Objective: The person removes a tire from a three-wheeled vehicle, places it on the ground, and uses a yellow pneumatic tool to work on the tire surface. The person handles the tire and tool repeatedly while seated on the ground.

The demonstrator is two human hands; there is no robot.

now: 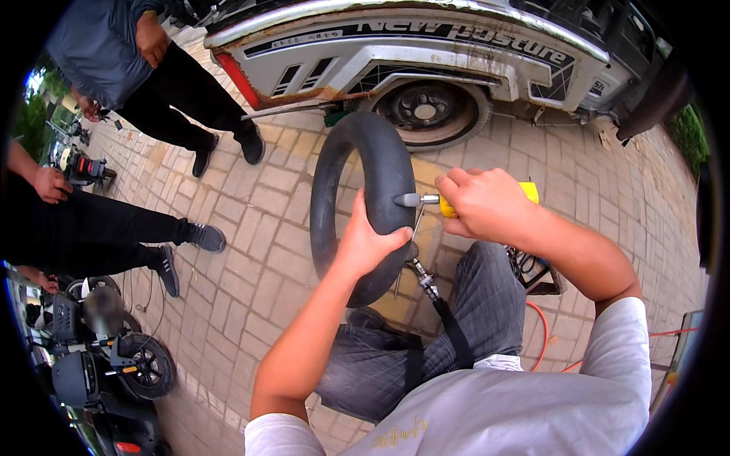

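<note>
A black inflated inner tube (389,163) stands on edge in front of my knees. My left hand (369,235) is closed on its near side, thumb on the outer face and fingers reaching through the ring. In my right hand (487,204) is a yellow-handled tool (530,193), gripped in a fist. From it a metal shaft ends in a grey cone-shaped tip (408,200), which touches or nearly touches the tube's outer surface. Beside the tube's lower right, a metal fitting (423,278) joins a black strap or hose (454,334) lying over my lap.
Ahead is a white cargo vehicle (487,64), its wheel (426,114) just behind the tube. Two people stand at left, near parked scooters (144,365). A tray of tools (546,281) and an orange hose (544,334) lie on the brick paving by my right knee.
</note>
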